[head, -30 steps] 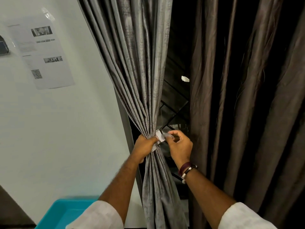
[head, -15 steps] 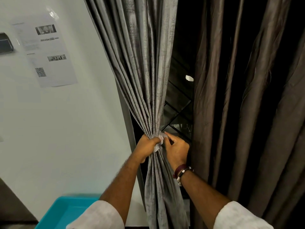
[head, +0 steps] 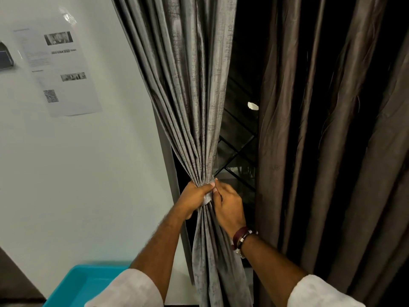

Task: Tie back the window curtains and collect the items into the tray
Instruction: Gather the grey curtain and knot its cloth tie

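Note:
A grey curtain [head: 188,89] hangs in the middle, gathered into a tight bunch at waist height. My left hand [head: 194,199] wraps around that bunch from the left. A light grey tieback band [head: 208,197] circles the bunch just under my left thumb. My right hand [head: 229,207] presses against the band from the right, fingertips pinching its end at the top. A second, brown curtain [head: 332,151] hangs loose on the right. A turquoise tray [head: 88,286] sits at the bottom left, partly behind my left sleeve.
A white wall [head: 77,173] with a taped paper sheet [head: 57,69] fills the left side. Dark window glass [head: 239,134] shows between the two curtains. A grey window frame post [head: 177,218] runs down behind the gathered curtain.
My right hand has moved left from beside the bunch and closed against it. The loose white end of the band, seen sticking out before, now lies flat around the curtain.

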